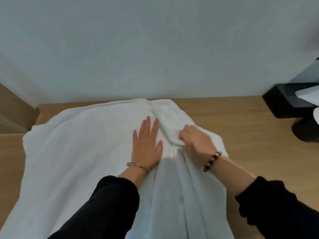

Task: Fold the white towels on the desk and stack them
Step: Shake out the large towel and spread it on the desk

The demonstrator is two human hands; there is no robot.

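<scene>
White towel (77, 152) covers most of the wooden desk (250, 135), from the left side of the picture to just past the middle. Part of it hangs off the near edge at the bottom. It looks like one big towel, but more may be mixed in; I cannot tell.

In the middle of the picture, the left hand (146, 145) lies flat on the towel. Its fingers (148, 125) are straight and a little spread, and they press the cloth down. Just to the right of it, the right hand (195, 144) pinches a bunched-up fold of towel. Its fingers (183, 135) are curled round that fold. The two hands are close together but do not touch.

I think the folding has only just begun, because the towel is wrinkly and no neat pile shows.

To do this step well:
- The flat hand should press firmly, so the towel does not slide on the smooth desk.
- The pinching hand should pull the fold out gently until that side lies flat.
- Find a corner or an edge before folding. A fold made from a bunched middle will come out crooked.
- Lift the hanging part onto the desk, or its weight may drag the towel off.
- Watch the black box (284, 104) at the upper right, so the cloth does not knock it.
</scene>
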